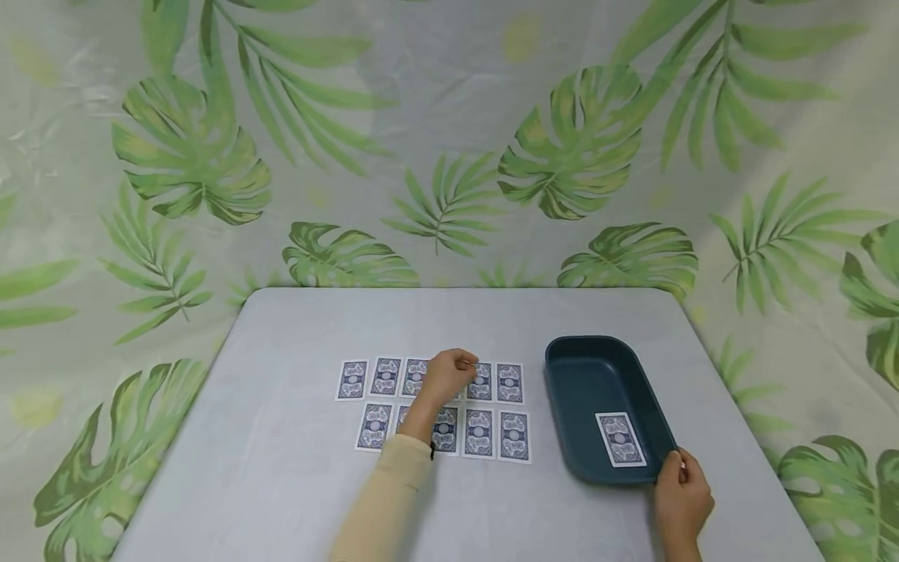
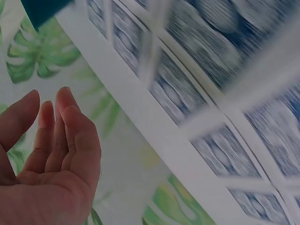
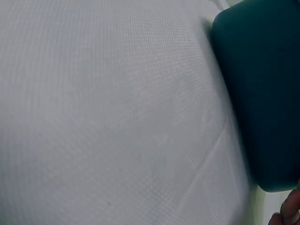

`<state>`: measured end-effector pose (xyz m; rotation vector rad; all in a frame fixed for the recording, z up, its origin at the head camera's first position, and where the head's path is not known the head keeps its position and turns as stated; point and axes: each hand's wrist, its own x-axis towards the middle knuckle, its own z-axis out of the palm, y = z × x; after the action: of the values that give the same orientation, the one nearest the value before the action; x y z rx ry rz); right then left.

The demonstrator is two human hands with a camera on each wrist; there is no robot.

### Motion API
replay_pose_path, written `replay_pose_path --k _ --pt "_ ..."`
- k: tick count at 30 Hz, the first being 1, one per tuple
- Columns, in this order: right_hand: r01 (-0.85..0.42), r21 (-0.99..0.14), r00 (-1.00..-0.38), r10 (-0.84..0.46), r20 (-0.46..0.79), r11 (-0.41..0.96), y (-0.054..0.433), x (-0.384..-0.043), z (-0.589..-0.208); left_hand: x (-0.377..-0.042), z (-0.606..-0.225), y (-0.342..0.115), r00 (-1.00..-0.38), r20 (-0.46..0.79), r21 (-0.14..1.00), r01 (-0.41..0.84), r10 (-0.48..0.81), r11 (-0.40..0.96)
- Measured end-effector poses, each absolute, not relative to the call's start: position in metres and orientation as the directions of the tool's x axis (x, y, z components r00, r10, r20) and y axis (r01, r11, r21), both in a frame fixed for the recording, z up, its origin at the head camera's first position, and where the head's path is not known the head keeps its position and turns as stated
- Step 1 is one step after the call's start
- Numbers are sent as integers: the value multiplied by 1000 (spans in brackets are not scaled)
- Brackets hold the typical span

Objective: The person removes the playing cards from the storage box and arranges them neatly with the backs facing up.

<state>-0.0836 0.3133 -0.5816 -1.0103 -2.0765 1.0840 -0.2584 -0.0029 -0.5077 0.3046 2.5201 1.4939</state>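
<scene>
My left hand [image 1: 448, 376] is over the back row of blue-and-white playing cards [image 1: 480, 384], which lie face down. In the left wrist view its thumb and loosely bent fingers stand apart with nothing between them. A front row of cards [image 1: 479, 432] lies nearer me; my left hand and forearm hide parts of both rows. To the right is a dark teal tray [image 1: 586, 382] with one face-down card [image 1: 621, 439] inside, near its front end. My right hand [image 1: 683, 496] pinches the tray's front right corner; only its fingertips show in the right wrist view.
The cards and tray are on a table with a white cloth [image 1: 281, 437]. A leaf-patterned sheet [image 1: 449, 140] hangs behind and at the sides of the table. The tray's raised wall stands just right of the card rows.
</scene>
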Motion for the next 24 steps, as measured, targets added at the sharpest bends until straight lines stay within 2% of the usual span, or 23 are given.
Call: replay_pose_path --k 14,19,24 --pt "343 -850 -543 822 168 400 316 -88 -580 -261 -498 82 -911 -44 901 142 410 411" --pt "342 -844 -541 821 183 413 316 -88 -581 -255 -498 108 -899 -36 900 160 437 404" --pt "365 -840 -534 829 165 402 315 -85 -581 -245 -499 134 -862 -25 888 213 507 406"
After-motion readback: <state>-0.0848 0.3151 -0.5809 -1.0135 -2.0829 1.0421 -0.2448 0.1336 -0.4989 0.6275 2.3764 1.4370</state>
